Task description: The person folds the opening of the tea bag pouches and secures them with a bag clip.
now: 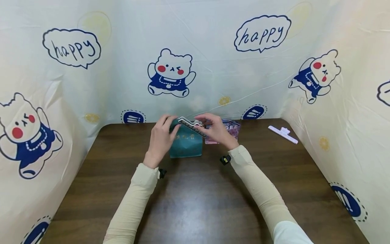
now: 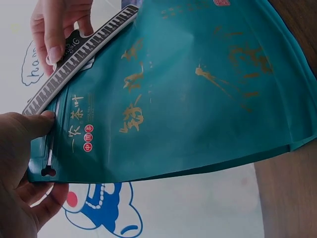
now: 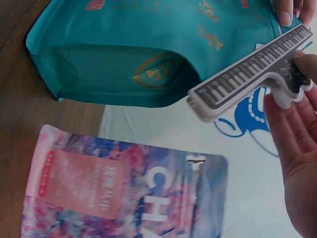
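Observation:
A teal tea bag point(image 1: 186, 146) with gold lettering stands on the table. My left hand point(image 1: 162, 137) pinches its upper corner, with the thumb in front near the zip strip in the left wrist view. My right hand point(image 1: 217, 129) holds a bag clip point(image 3: 252, 72) with a black-and-white piano-key pattern by its handle, thumb on one side and fingers on the other. The clip slants over the bag's top edge, one end close to my left thumb point(image 2: 40, 124). In the right wrist view its other end sticks out past the bag's side.
Just right of the teal bag stands a pink and purple pouch point(image 3: 124, 183) with a zip strip, partly behind my right hand in the head view. A pale lilac clip point(image 1: 282, 134) lies at the table's far right. Printed cloth point(image 1: 213, 67) hangs behind the table point(image 1: 189, 203).

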{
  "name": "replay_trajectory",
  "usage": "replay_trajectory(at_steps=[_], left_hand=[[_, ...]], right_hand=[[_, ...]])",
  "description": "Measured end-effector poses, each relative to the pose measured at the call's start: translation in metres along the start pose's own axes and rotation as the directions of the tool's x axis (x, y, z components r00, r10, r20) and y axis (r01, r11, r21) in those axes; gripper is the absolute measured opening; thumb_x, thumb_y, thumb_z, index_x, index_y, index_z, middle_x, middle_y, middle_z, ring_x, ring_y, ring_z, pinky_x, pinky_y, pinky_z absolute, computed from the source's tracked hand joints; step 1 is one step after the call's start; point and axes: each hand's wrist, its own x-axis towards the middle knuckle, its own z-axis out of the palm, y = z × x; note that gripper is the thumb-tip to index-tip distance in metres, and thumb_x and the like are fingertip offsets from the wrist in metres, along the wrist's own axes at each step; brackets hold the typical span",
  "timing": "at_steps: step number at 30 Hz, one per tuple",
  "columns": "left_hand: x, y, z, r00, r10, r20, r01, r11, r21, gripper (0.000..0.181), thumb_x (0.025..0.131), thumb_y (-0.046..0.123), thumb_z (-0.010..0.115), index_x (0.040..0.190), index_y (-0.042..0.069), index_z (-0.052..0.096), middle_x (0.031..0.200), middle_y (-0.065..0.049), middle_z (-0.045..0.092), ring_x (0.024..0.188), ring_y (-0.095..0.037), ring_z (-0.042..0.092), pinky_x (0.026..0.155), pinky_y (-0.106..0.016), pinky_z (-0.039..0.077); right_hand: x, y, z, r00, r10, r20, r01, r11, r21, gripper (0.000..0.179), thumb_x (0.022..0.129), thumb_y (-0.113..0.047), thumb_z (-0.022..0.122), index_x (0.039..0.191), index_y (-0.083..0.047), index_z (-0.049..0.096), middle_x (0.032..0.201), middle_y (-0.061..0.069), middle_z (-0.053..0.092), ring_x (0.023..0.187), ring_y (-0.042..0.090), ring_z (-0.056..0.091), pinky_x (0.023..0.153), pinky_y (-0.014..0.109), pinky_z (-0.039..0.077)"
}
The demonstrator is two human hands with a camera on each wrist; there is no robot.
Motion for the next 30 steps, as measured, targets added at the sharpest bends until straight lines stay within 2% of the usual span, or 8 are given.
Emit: replay_trajectory(at_steps=[5, 8, 11, 15, 22, 30], left_hand=[[-0.003, 0.000, 0.000, 1.000, -0.008, 0.018, 0.008, 1.000, 0.015, 0.034, 0.088, 0.010, 0.080, 0.118, 0.000, 0.069, 0.109, -0.016, 0.064, 0.094, -0.029, 0.065, 0.085, -0.045, 0.058], [-0.005, 0.000, 0.000, 1.000, -0.016, 0.025, 0.015, 1.000, 0.011, 0.035, 0.088, 0.010, 0.080, 0.119, 0.000, 0.069, 0.110, -0.017, 0.063, 0.095, -0.029, 0.066, 0.087, -0.046, 0.058], [-0.005, 0.000, 0.000, 1.000, -0.013, 0.021, 0.013, 1.000, 0.003, 0.035, 0.088, 0.010, 0.080, 0.120, 0.000, 0.069, 0.110, -0.016, 0.063, 0.096, -0.029, 0.066, 0.088, -0.046, 0.058], [-0.005, 0.001, -0.001, 1.000, -0.012, 0.016, 0.013, 1.000, -0.006, 0.034, 0.089, 0.009, 0.079, 0.119, -0.001, 0.069, 0.108, -0.016, 0.063, 0.095, -0.029, 0.066, 0.089, -0.046, 0.058], [-0.005, 0.001, 0.000, 0.999, -0.031, 0.026, 0.031, 0.999, -0.016, 0.033, 0.090, 0.010, 0.078, 0.120, -0.001, 0.068, 0.108, -0.016, 0.062, 0.095, -0.029, 0.065, 0.090, -0.046, 0.057], [-0.006, -0.001, -0.007, 0.997, 0.003, 0.075, 0.001, 0.999, -0.043, 0.037, 0.087, 0.004, 0.080, 0.121, 0.003, 0.067, 0.110, -0.014, 0.061, 0.096, -0.027, 0.064, 0.089, -0.045, 0.057]], right_hand=[[0.006, -0.007, 0.006, 0.996, -0.062, 0.068, 0.068, 0.994, -0.090, 0.037, 0.091, -0.014, 0.077, 0.126, -0.005, 0.069, 0.119, 0.009, 0.069, 0.095, 0.017, 0.065, 0.081, 0.034, 0.058], [0.012, -0.012, 0.013, 0.990, -0.065, 0.124, 0.081, 0.989, -0.127, 0.039, 0.093, -0.020, 0.076, 0.128, -0.007, 0.068, 0.120, 0.007, 0.069, 0.098, 0.014, 0.065, 0.084, 0.030, 0.056], [0.017, -0.016, 0.018, 0.986, -0.051, 0.159, 0.073, 0.989, -0.131, 0.033, 0.095, -0.019, 0.072, 0.126, -0.007, 0.069, 0.118, 0.006, 0.070, 0.102, 0.013, 0.066, 0.088, 0.030, 0.056], [0.018, -0.018, 0.023, 0.987, -0.048, 0.154, 0.065, 0.992, -0.107, 0.024, 0.098, -0.013, 0.067, 0.121, -0.005, 0.069, 0.115, 0.008, 0.069, 0.101, 0.016, 0.065, 0.086, 0.031, 0.056], [0.015, -0.014, 0.028, 0.991, -0.052, 0.125, 0.064, 0.993, -0.094, 0.023, 0.099, -0.012, 0.065, 0.122, -0.006, 0.067, 0.114, 0.008, 0.067, 0.098, 0.015, 0.065, 0.084, 0.029, 0.056], [0.015, -0.015, 0.020, 0.986, -0.075, 0.151, 0.085, 0.994, -0.062, 0.022, 0.095, -0.010, 0.072, 0.116, -0.007, 0.070, 0.109, 0.005, 0.068, 0.098, 0.014, 0.066, 0.087, 0.031, 0.056]])
